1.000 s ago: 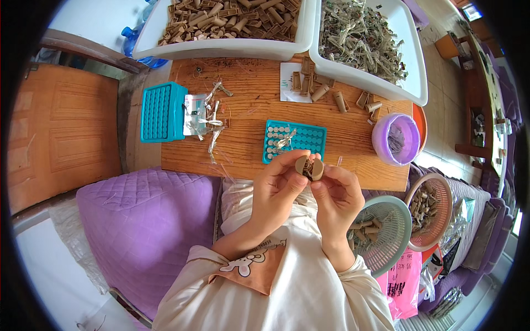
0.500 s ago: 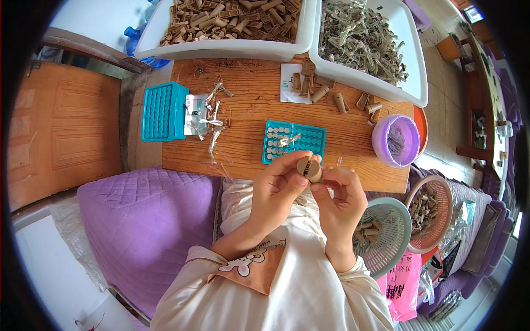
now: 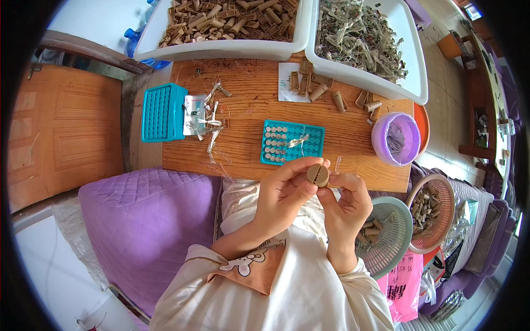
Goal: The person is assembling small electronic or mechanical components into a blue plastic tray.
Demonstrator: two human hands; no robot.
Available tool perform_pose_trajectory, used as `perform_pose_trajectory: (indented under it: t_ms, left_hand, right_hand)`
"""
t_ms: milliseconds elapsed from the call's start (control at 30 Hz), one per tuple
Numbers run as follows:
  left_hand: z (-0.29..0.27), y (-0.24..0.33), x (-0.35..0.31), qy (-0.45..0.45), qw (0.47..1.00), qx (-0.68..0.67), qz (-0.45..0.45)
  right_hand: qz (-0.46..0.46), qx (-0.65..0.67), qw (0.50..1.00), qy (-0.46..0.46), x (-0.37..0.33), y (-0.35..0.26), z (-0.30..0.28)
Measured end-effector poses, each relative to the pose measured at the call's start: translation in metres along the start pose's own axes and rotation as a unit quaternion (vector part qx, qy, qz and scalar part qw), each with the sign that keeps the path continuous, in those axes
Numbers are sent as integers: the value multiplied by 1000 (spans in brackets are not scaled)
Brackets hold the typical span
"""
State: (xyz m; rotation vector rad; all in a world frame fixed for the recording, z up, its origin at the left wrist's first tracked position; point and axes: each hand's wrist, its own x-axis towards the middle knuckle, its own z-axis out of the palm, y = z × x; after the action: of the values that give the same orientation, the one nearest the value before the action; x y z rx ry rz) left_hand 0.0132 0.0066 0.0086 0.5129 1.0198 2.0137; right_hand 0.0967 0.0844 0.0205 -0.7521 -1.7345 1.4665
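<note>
A wooden counter [image 3: 243,146] fills the space in front of the person in the cream top. A purple quilted block [image 3: 149,231] bulks up beside it, on the person's left. Along the far side stand two white tubs: the left tub [image 3: 221,51] is heaped with brown casings [image 3: 232,22], the right tub [image 3: 359,76] with tangled silvery wires [image 3: 359,38]. Off the near right corner I see a grey-green basket [image 3: 400,231] and a pinkish basket [image 3: 433,238] side by side, brown pieces in both. A teal tray stack [image 3: 163,113] stands at the counter's left end, and a single teal tray [image 3: 292,122] lies mid-counter.

The left hand [image 3: 279,190] and right hand [image 3: 348,201] come close together near the counter's front edge, fingers bent and thumbs almost meeting fingertips. Between them, held up, is a brown cylindrical case [image 3: 317,176], pinched by the left from one side and gripped by the right from the other; its round end shows, crossed by a dark line. To the right sits a lilac bowl [image 3: 381,149] with thin grey pieces inside. A small wire bundle [image 3: 298,142] lies across the single tray, and pale discs [image 3: 277,142] sit in rows on its left half.
</note>
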Motion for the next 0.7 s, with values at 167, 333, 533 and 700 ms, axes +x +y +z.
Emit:
perform_pose_trajectory:
  t_ms: [167, 333, 533, 700]
  left_hand:
    - [7, -5, -5, -6, 992, 102, 71]
    - [4, -7, -4, -5, 957, 254, 138]
    - [2, -13, 2, -39, 975, 171, 140]
    - [1, -17, 4, -39, 989, 118, 76]
  right_hand:
    - [26, -54, 997, -51, 1, -2, -5]
    - [-70, -176, 951, -244, 0, -5, -5]
    - [-79, -129, 959, -240, -4, 8, -3]
    - [6, -63, 933, -355, 29, 10, -35]
